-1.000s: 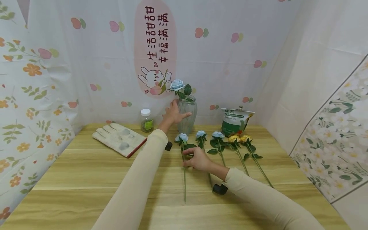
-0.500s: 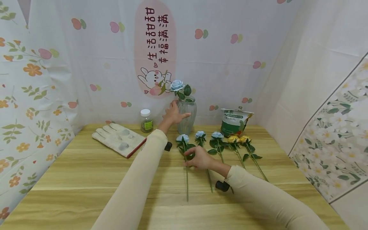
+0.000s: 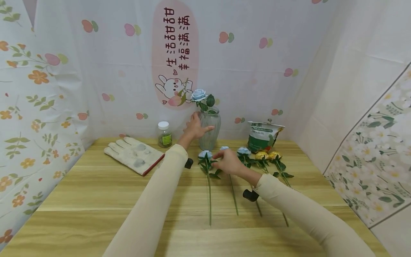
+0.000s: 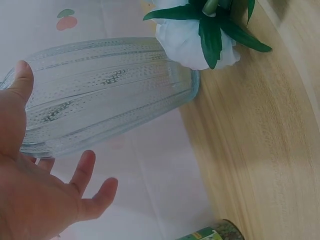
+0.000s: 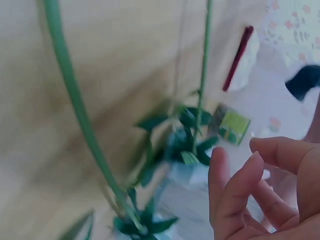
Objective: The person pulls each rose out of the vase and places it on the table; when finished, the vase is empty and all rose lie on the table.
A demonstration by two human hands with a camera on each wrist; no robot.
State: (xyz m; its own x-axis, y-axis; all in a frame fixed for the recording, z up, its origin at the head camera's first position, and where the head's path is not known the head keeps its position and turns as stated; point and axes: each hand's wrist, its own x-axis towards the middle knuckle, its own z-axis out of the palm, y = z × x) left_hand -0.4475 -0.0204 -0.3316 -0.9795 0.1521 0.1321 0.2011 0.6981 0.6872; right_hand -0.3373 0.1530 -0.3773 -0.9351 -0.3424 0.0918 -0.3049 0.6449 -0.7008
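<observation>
A clear ribbed glass vase (image 3: 212,135) stands at the back of the table with a pale blue rose (image 3: 198,95) in it. My left hand (image 3: 195,129) holds the vase near its neck, thumb (image 4: 22,82) across the front and the other fingers spread at its side. My right hand (image 3: 229,162) hovers between the leftmost blue rose (image 3: 205,154) on the table and the second blue rose (image 3: 224,147), partly covering the second. In the right wrist view its fingers (image 5: 232,192) are loosely bent, a gap between thumb and index finger, nothing held.
Right of these lie another blue rose (image 3: 244,151) and two yellow roses (image 3: 261,155), stems toward me. A green-white pouch (image 3: 261,137) stands behind them. Left of the vase are a white-lidded jar (image 3: 165,135) and a work glove (image 3: 133,155). A printed curtain (image 3: 257,71) hangs behind.
My right hand has left the leftmost rose's stem, which it was fingering, and moved up and right toward the second rose. That leftmost rose has shifted slightly right. My left hand stays at the vase.
</observation>
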